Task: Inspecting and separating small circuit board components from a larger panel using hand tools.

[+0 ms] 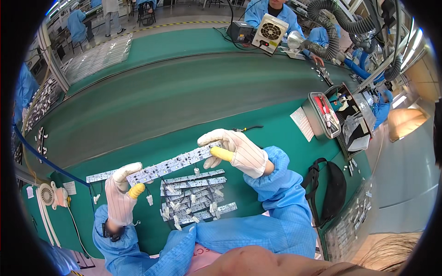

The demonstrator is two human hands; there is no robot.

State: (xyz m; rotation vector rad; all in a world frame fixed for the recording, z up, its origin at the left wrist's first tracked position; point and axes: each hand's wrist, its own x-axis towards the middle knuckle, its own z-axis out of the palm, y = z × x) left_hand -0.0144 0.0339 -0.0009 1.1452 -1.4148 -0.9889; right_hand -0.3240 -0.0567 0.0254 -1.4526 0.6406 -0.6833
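Observation:
A long white circuit board strip [172, 164] with small dark parts hangs tilted above the green mat, its right end higher in the picture. My left hand [122, 193], in a striped white glove with a yellow thumb cover, pinches its left end. At the other end, my right hand [235, 152], gloved the same way, grips the strip between yellow thumb and fingers. Short cables with white connectors dangle from it. Below lies a stack of similar strips [198, 195] with black cables and white plugs. Another strip [100, 176] rests left, partly behind my left hand.
Beyond the green mat [258, 119] runs a dark conveyor belt [184, 92]. Pliers [248, 128] lie past my right hand. To the right are a metal tool tray [324, 115] and a black pouch [336, 191]. A small fan [46, 195] sits left. A co-worker [276, 16] sits across.

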